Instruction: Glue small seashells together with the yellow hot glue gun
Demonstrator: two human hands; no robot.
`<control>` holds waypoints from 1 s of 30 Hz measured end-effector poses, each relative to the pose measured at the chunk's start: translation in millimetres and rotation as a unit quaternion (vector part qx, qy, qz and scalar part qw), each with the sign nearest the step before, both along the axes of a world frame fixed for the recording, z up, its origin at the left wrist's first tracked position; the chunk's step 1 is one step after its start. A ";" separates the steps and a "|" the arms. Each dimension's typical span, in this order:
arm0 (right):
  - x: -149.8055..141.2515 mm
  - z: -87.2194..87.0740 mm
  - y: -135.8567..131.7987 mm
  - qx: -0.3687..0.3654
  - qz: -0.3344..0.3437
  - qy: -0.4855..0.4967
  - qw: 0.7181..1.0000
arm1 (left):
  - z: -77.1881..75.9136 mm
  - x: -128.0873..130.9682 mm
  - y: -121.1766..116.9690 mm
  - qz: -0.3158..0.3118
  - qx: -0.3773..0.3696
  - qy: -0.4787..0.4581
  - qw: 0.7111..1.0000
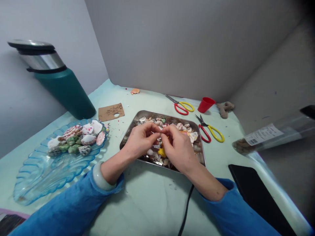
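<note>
Grey-walled corner, pale green tabletop [145, 196], two hands over a tray of shells

So from where I'm standing, the metal tray [202, 154] sits mid-table, loaded with mixed seashells [180, 126] and a few bright yellow bits [161, 152]. The left hand [139, 139] and right hand [180, 149] are right above it, fingers curled, thumbs and index fingertips practically meeting in the middle. Might be something tiny pinched there, but honestly can't tell; the fingers cover it. Blue sleeves, pale bangle [104, 177] on the left wrist.

Over on the left there's a clear blue dish [59, 178] with more shells [80, 139] piled at its far end, some of them green, and behind it a teal flask [66, 88] and a brown card [107, 112] with a hole. Past the tray: two pairs of scissors [184, 107] [209, 131] with red-and-yellow handles, plus a red cup [206, 105]. A black cable [186, 209] runs toward the near edge.
</note>
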State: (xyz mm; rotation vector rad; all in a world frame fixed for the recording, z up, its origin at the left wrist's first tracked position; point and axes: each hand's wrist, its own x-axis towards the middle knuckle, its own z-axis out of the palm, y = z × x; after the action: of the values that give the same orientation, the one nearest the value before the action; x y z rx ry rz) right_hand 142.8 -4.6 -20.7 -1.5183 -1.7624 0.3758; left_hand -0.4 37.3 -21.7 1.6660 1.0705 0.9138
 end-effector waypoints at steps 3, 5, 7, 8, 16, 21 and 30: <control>0.4 0.0 0.0 0.000 -0.002 -0.004 1.000 | -0.1 0.3 0.2 -0.001 -0.006 0.001 1.000; 0.7 -0.3 -0.4 0.000 -0.004 -0.007 1.000 | 0.5 0.8 0.1 0.001 -0.012 -0.002 1.000; 1.1 -0.5 -0.6 0.000 -0.003 -0.007 1.000 | 1.2 1.2 0.1 0.003 -0.017 -0.004 1.000; 1.1 -0.6 -0.6 0.000 -0.002 -0.006 1.000 | 1.6 1.3 0.0 0.003 -0.018 -0.005 1.000; -0.4 1.3 -2.2 -0.001 0.000 0.021 1.000 | 6.9 3.1 -3.5 0.016 -0.034 -0.044 0.998; -0.6 0.5 -2.3 0.004 0.000 0.031 1.000 | 7.7 4.2 -3.7 0.024 -0.024 -0.074 0.997; 0.6 2.2 -3.7 0.040 -0.015 0.023 0.999 | 6.4 3.6 -3.5 0.011 -0.014 -0.080 0.997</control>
State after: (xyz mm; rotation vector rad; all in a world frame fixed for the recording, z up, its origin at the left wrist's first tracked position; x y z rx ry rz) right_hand 143.4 -8.3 -18.5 -1.4662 -1.6961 0.3188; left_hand 3.2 33.8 -15.3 1.5326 0.9913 1.0235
